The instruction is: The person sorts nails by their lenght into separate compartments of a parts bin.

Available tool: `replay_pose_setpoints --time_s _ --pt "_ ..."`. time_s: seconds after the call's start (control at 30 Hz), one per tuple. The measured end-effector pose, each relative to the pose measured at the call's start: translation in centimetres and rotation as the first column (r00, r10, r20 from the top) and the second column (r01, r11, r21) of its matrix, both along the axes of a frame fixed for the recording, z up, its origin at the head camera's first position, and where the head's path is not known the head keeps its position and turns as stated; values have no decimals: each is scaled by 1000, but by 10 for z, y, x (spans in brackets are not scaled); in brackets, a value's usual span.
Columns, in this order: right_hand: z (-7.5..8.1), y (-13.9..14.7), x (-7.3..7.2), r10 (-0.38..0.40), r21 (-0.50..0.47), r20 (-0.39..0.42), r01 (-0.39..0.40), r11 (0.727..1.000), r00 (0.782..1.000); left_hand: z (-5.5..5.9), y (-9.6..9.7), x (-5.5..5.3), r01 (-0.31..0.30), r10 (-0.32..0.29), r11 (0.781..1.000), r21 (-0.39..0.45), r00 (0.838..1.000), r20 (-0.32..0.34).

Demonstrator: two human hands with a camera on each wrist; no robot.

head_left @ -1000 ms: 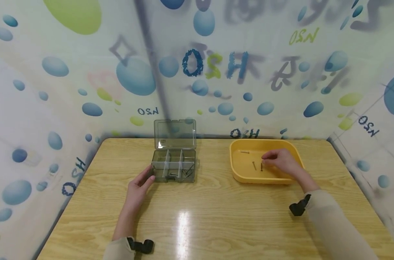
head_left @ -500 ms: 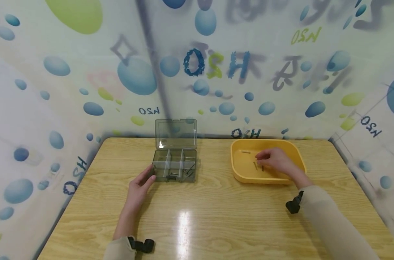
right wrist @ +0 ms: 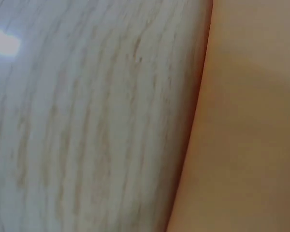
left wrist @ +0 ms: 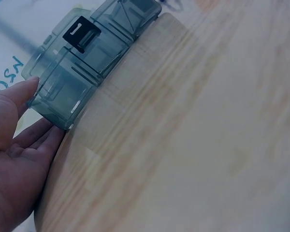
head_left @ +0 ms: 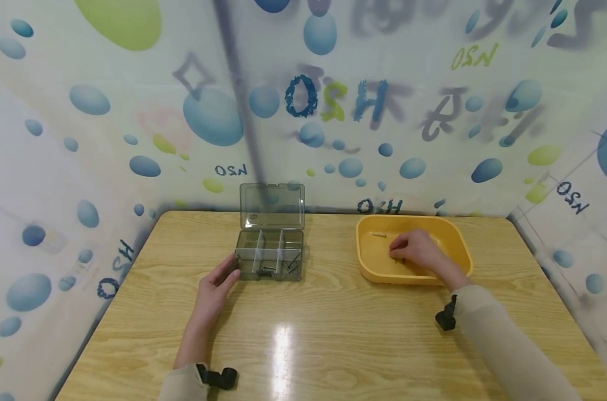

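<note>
Left wrist: box (left wrist: 65, 89) against left grip (left wrist: 19, 166)

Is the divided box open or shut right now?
Open: the lid stands raised at the back of the box, leaving its compartments uncovered.

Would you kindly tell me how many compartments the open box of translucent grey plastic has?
6 compartments: three in the back row, by the raised translucent lid, and three in the front row; none seems hidden.

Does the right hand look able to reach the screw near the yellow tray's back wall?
Probably yes: the right hand is inside the yellow tray, and in the head view nothing lies between it and that screw.
</note>
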State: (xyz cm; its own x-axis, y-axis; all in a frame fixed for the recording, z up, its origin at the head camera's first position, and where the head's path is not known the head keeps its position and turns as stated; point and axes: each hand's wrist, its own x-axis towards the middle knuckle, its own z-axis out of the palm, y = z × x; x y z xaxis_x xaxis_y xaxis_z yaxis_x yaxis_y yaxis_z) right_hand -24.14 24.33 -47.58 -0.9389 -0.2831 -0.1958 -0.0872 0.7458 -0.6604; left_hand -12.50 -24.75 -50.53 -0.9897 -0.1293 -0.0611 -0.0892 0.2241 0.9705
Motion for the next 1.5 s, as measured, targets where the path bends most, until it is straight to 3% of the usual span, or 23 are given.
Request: replay_pose_setpoints --time_s 0.77,1.1,1.5 --pt "-3 0 1 77 37 -80 -75 997 994 2 -1 2 14 -14 1000 11 999 50" --pt "7 -3 4 40 -10 -51 -40 999 998 0 -1 2 6 -7 1000 8 999 33" --pt "24 -18 11 31 -58 -144 -39 998 989 0 1 1 5 -4 1000 8 1000 -8"
